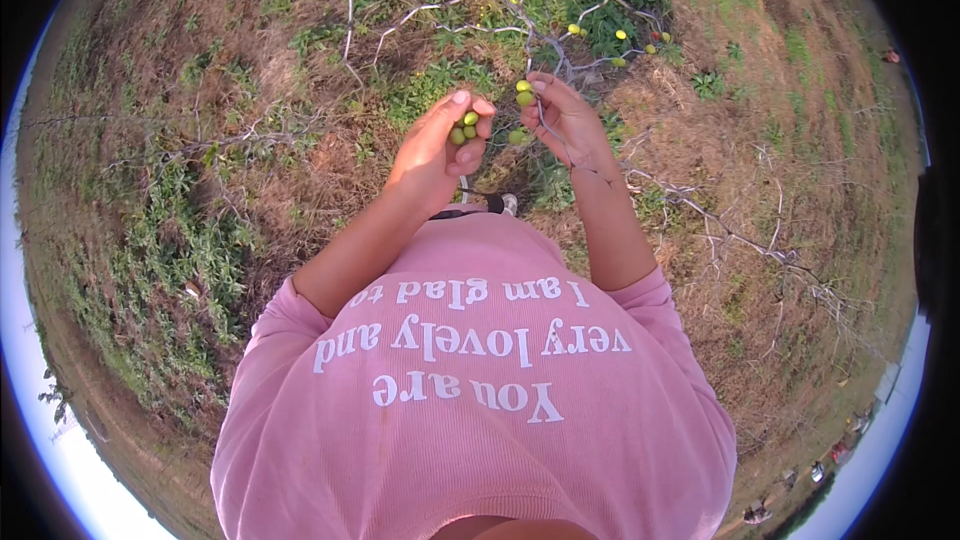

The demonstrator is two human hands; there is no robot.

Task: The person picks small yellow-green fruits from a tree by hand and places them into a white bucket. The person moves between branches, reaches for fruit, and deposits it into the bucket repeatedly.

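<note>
Several small green fruits (463, 130) rest in the curled fingers of my left hand (442, 136), which is just left of the centre line. My right hand (571, 124) is at a thin, bare branch (541, 114), with thumb and fingertips at two green fruits (524, 92) there; whether these still hang from the twig I cannot tell. Below its fingers, another green fruit (518, 136) shows close to the leaves. Beyond my hands, more yellow-green fruits (621, 34) and a few reddish ones (655, 36) sit along the pale, zigzag branches (517, 7).
A long, twiggy branch (720, 223) stretches to the right past my forearm, and thinner twigs (255, 136) spread at the left. Dry grass and green weeds (187, 255) cover the ground. Part of a shoe (510, 204) shows beneath me. Small, unclear objects lie at the far lower right.
</note>
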